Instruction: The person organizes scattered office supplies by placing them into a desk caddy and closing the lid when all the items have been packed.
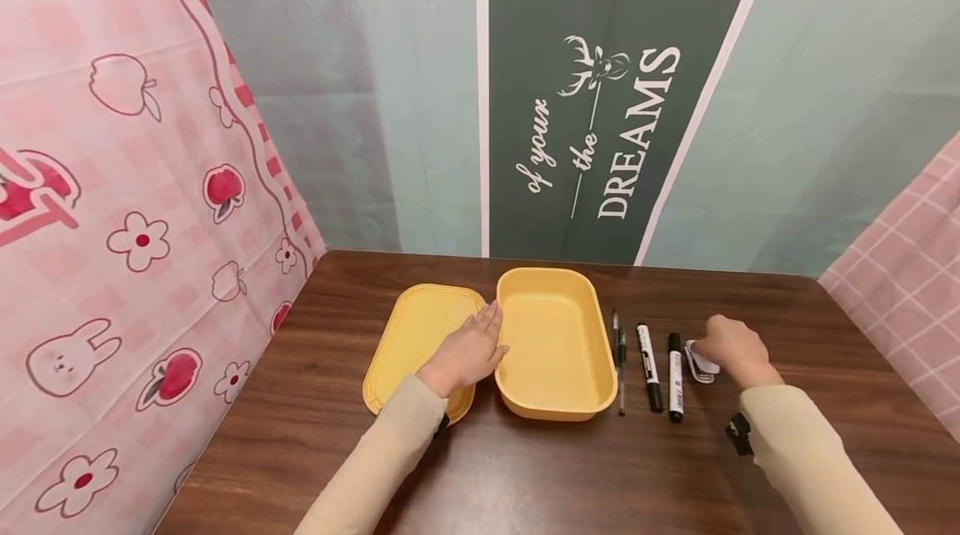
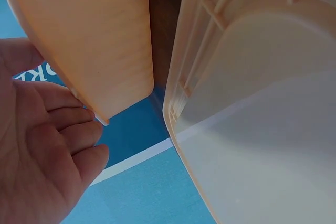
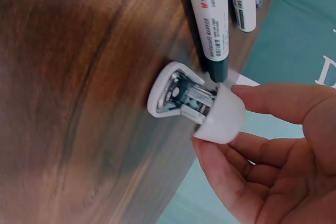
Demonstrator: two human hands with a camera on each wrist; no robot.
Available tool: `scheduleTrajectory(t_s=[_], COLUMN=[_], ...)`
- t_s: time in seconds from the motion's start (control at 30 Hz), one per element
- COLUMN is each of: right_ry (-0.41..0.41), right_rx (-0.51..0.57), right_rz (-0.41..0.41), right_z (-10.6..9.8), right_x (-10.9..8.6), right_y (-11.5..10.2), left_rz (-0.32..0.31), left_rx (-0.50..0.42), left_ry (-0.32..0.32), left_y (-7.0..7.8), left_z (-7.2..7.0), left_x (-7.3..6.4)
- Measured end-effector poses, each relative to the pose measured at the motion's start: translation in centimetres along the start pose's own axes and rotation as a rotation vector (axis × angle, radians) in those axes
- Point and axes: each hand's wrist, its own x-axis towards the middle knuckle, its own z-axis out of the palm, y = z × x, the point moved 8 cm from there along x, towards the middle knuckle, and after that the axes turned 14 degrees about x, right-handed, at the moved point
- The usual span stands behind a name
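Note:
My left hand (image 1: 471, 352) holds the left rim of a yellow plastic box (image 1: 555, 343), with the thumb over the rim and the fingers along its outside. That box wall (image 2: 100, 30) fills the upper left of the left wrist view, beside the palm (image 2: 42, 145). On the right, my right hand (image 1: 735, 347) pinches the white rounded end of a small stapler (image 3: 223, 116) between thumb and fingers. The stapler's metal inside shows, and its other end is at the tabletop. In the head view the hand partly covers the stapler (image 1: 703, 364).
A yellow lid (image 1: 420, 335) lies left of the box, partly beneath my left forearm. Two whiteboard markers (image 1: 676, 381) (image 1: 649, 368) and slim black pens (image 1: 622, 352) lie between box and stapler. A printed curtain (image 1: 585, 102) hangs behind the brown table (image 1: 570, 477).

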Motion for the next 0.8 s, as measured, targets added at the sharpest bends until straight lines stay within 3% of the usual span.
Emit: scheduleTrajectory(t_s=[0.33,0.8], right_ry=[0.033,0.066], right_rx=[0.002,-0.010], right_rz=[0.009,-0.017], right_z=[0.70,0.96], right_x=[0.33,0.49], right_y=[0.25,0.29], left_rz=[0.012,0.005], left_rx=[0.011,0.032], left_ry=[0.016,-0.020], left_y=[0.03,-0.08], left_z=[-0.54,0.04], left_x=[-0.05,0.29])
